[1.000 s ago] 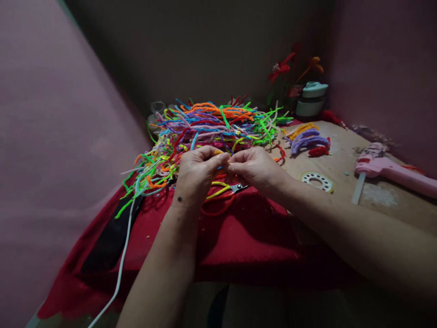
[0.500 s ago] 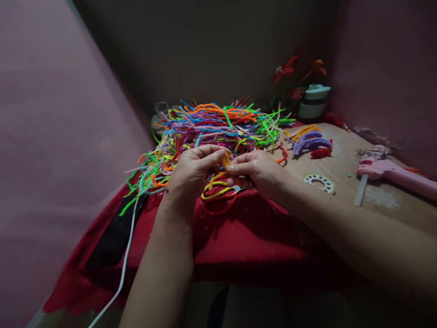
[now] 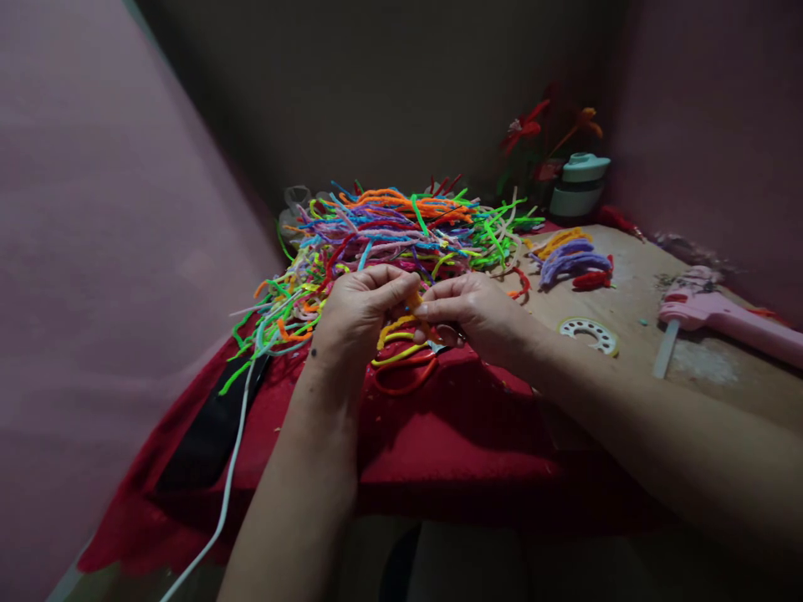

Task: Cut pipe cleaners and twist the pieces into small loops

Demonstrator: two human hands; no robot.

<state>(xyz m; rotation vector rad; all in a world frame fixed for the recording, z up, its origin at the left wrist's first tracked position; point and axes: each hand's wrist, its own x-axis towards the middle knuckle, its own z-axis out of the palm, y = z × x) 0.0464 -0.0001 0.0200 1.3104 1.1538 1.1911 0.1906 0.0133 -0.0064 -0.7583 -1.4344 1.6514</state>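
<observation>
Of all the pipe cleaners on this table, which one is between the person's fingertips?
The orange pipe cleaner, pinched between the left hand and right hand. The others lie loose in the multicoloured pile behind or in the small purple bundle.

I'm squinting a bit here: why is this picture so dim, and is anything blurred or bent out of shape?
Head view: light is low, brightest on the pile of pipe cleaners and both hands, left hand and right hand; the red cloth falls into shadow near the bottom edge; the pink glue gun at the right looks stretched by the wide lens; no glare shows.
</observation>
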